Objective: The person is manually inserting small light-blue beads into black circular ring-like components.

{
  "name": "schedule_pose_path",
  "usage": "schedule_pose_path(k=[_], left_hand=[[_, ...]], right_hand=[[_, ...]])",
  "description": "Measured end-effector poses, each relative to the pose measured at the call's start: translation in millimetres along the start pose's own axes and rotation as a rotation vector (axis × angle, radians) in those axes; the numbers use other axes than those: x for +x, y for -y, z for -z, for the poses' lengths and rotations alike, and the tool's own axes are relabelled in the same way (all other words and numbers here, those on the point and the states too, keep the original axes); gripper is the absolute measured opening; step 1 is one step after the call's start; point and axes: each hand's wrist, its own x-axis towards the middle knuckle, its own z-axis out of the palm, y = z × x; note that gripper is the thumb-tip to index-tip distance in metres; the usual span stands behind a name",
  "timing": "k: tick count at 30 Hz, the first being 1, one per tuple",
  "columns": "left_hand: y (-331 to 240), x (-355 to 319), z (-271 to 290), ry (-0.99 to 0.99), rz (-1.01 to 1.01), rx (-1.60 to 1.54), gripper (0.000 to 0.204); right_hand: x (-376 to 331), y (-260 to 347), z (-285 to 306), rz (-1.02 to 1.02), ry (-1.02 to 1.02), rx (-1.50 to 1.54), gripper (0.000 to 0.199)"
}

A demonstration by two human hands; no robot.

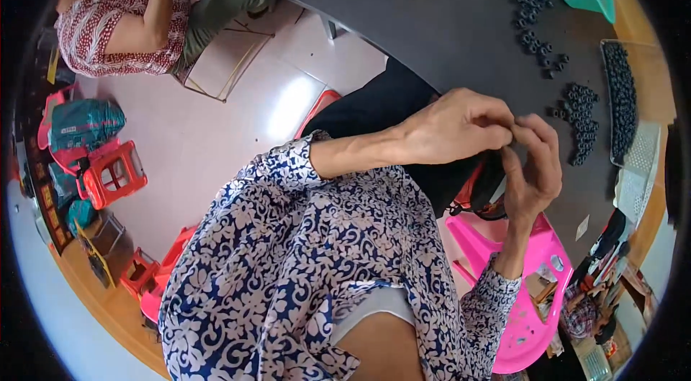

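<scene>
I've got both hands up in front of me, off the dark table (432, 28) and close to my chest, which looks like the way to keep something tiny steady while the fingers work on it. My left hand (457, 125) has its fingertips bunched together, and my right hand (533, 176) curls in to meet them, thumb and forefinger closed at the same spot. The small piece pinched there is too hidden for me to make out. Beyond my right hand, a little further out on the table, lie the small black rings (581, 122), lined up in short rows, with a looser scatter (536, 21) past those and a clear tray of rings (620, 96) just beside them, all within easy reach.
</scene>
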Motion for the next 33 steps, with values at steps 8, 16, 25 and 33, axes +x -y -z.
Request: schedule_pose_path(k=[8,16,25,33], left_hand=[[-8,-18,9,0.153,0.141,-0.125,0.021],[-15,-2,25,-0.121,-0.054,-0.23,0.018],[-10,46,27,-0.24,-0.085,0.0,0.015],[-5,43,27,-0.237,-0.065,0.16,0.011]], right_hand=[[-10,12,-9,0.054,0.018,0.013,0.029],[11,2,-6,-0.076,-0.106,0.043,0.018],[105,-72,36,0.238,-0.198,-0.454,0.016],[139,-103,48,0.143,0.033,-0.474,0.017]])
